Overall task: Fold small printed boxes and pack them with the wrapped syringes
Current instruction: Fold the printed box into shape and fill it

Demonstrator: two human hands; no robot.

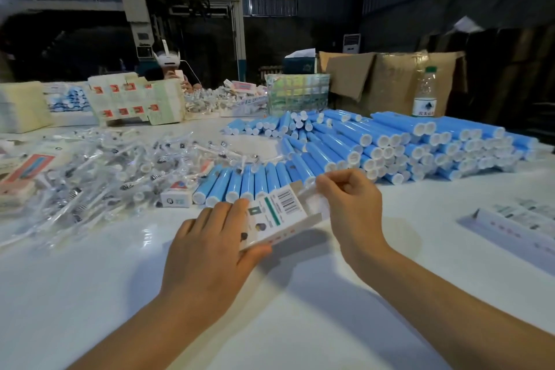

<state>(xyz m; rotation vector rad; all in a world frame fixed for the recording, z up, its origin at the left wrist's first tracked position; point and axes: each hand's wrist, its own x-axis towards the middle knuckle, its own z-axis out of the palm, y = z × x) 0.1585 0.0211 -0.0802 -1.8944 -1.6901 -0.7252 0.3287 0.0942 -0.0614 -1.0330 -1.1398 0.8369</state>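
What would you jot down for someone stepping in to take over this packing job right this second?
Left hand: grips the lower end of the small printed box, held above the white table.
Right hand: pinches the flap at the box's upper end.
Supplies: wrapped syringes piled at left, blue tubes stacked behind and right, flat box blanks at far right.
Done: box opened up into shape; a few closed boxes lie by the syringes.
Left: whether this one is filled cannot be seen; check, fill, tuck flaps, continue.

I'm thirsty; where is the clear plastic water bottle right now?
In the head view, the clear plastic water bottle stands far right, behind the pile of blue tubes, before the brown cardboard boxes.
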